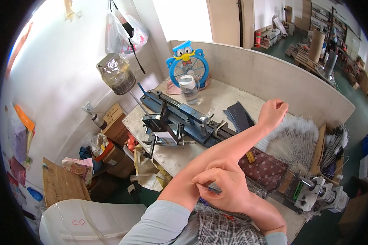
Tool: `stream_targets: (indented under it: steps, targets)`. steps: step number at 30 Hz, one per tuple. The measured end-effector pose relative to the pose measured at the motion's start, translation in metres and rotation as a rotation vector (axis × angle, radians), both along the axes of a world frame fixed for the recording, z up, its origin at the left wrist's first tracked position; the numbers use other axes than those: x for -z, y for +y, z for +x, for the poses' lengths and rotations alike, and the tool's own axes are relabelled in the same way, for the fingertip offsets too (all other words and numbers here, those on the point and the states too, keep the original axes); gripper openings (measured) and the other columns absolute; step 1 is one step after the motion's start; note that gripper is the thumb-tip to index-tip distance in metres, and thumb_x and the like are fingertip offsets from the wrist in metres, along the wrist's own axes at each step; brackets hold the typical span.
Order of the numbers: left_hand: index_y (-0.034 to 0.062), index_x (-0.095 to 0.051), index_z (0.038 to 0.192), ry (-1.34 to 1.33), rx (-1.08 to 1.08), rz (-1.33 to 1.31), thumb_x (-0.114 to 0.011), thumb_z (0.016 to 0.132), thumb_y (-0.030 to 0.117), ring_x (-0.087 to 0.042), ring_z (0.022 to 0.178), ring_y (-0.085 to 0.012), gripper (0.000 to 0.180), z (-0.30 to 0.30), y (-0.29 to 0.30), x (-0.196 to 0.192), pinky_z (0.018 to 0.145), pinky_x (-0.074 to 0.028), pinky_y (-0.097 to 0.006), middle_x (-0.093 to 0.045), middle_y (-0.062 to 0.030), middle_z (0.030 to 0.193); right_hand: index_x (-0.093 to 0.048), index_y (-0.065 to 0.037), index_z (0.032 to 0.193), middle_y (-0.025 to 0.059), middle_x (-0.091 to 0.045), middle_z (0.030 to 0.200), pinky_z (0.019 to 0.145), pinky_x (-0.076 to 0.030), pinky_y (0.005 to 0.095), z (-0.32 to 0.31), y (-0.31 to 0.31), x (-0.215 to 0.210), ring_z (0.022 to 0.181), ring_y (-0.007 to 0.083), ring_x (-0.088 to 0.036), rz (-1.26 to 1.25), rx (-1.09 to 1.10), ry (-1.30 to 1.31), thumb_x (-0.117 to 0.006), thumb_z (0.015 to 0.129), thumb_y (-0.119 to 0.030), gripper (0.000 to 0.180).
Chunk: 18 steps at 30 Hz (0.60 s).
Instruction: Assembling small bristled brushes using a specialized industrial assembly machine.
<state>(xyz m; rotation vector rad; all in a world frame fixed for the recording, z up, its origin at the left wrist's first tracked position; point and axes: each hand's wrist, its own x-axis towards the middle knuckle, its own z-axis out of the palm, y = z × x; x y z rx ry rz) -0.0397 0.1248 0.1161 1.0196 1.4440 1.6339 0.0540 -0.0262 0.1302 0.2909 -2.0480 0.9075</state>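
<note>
My left arm reaches across the bench to the right, and my left hand (pixel 274 113) is curled into a loose fist above the bundle of thin wires, with nothing seen in it. Close to my body, my right hand (pixel 227 185) lies against my left forearm (pixel 196 179) near the elbow. Its thumb and forefinger are pinched together there, the other fingers curled. A small grey-blue patch shows inside the curl, and I cannot make out whether it is held. Beyond my left arm stands a blue metal bench fixture (pixel 178 116) with a spring and rails.
A dark phone (pixel 240 116) lies on the bench (pixel 229 97). Behind the fixture are a water jug (pixel 189 92) and a blue cartoon fan (pixel 190 67). Thin white-tipped wires (pixel 294 136) fan out at right, near a metal clamp device (pixel 321 196). A low partition (pixel 274 67) edges the bench.
</note>
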Motion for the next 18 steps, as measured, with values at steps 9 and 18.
stream_targets:
  steps: [9, 18]
  targets:
    - [-0.0013, -0.055, 0.071, -0.096, 0.021, 0.130, -0.053, 0.086, 0.019, -0.049, 0.056, -0.0101, 0.025, -0.003, -0.025, 0.001, 0.052, -0.040, -0.027, -0.054, -0.0037, 0.063, -0.063, -0.009, 0.084, 0.0025, -0.063, 0.079, 0.064, -0.048, 0.0297, 0.028, 0.008, -0.013, 0.078, 0.0199, -0.059, -0.348, -0.127, -0.106, -0.070, 0.064, 0.006, 0.026]
    - [0.0020, -0.065, 0.082, -0.153, -0.288, -0.160, -0.061, 0.089, 0.020, -0.057, 0.062, -0.0113, 0.019, -0.067, -0.266, 0.086, 0.058, -0.046, -0.024, -0.063, -0.0033, 0.075, -0.066, -0.006, 0.082, 0.0070, -0.062, 0.070, 0.060, -0.048, 0.0383, 0.080, 0.085, 0.106, 0.065, 0.0282, -0.060, 0.033, 0.443, -0.675, -0.068, 0.076, -0.013, 0.010]
